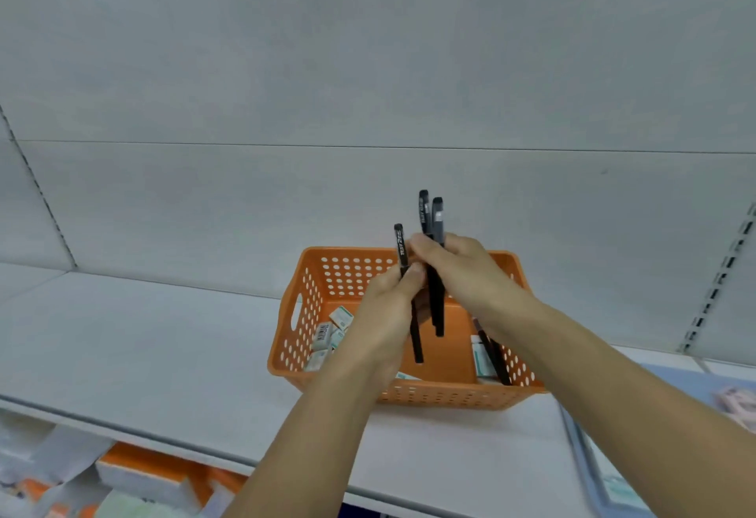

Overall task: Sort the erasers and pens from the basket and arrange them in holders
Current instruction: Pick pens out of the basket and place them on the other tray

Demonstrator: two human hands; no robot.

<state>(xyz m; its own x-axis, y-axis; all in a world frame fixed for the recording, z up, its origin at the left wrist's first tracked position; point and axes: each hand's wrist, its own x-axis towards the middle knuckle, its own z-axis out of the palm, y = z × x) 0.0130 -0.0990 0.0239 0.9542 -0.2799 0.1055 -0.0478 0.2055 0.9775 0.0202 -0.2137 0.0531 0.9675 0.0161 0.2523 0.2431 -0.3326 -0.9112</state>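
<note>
Head view: I see the white shelf (163, 337) carrying the orange basket (304, 337), with both arms reaching over it. My right hand (462, 268) grips two black pens (437, 272) upright; my left hand (386, 305) pinches a third pen (403, 255) beside them. Erasers (327, 333) lie at the basket's left, more pens (493, 354) at its right. I judge I'm gathering pens; next they need a holder, and none is in sight.

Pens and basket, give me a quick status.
Left hand grips one black pen; right hand grips two. Erasers in orange basket. No holders in view.
</note>
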